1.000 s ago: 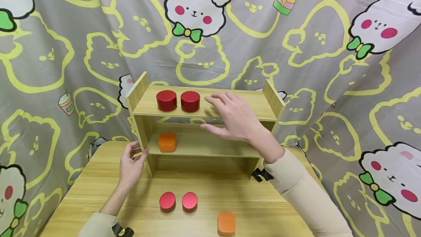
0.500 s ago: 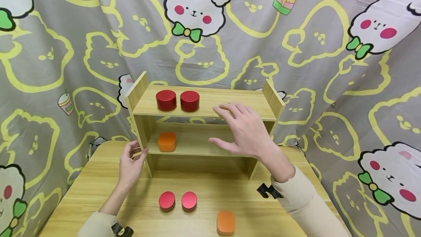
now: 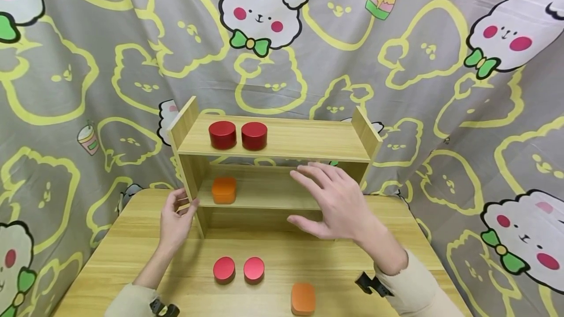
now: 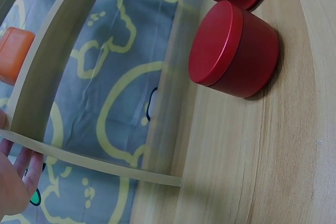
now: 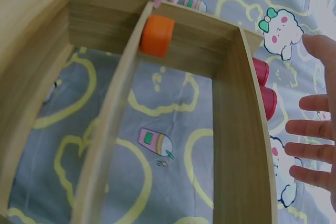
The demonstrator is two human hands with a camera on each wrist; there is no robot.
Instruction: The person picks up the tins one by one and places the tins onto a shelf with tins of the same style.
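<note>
A wooden two-tier shelf [image 3: 313, 138] stands on the table. My left hand [image 3: 174, 221] grips the edge of its left side panel, thumb on one face and fingers on the other. In front of the shelf my right hand [image 3: 341, 204] hangs in the air, fingers spread, holding nothing; in the right wrist view its fingers [image 5: 310, 128] are apart from the shelf. Two round red tins [image 3: 222, 135] sit side by side on the left of the top board. An orange rounded-square tin [image 3: 223, 190] stands at the left of the middle board.
On the wooden table [image 3: 141, 238], in front of the shelf, two more round red tins [image 3: 223, 270] stand side by side. Another orange tin [image 3: 303, 299] is to their right, near the front. A patterned grey curtain [image 3: 335, 72] hangs behind and at both sides.
My right hand has drawn back from the top board, down and to the right, with its fingers still spread. The left hand, shelf and tins have stayed in place.
</note>
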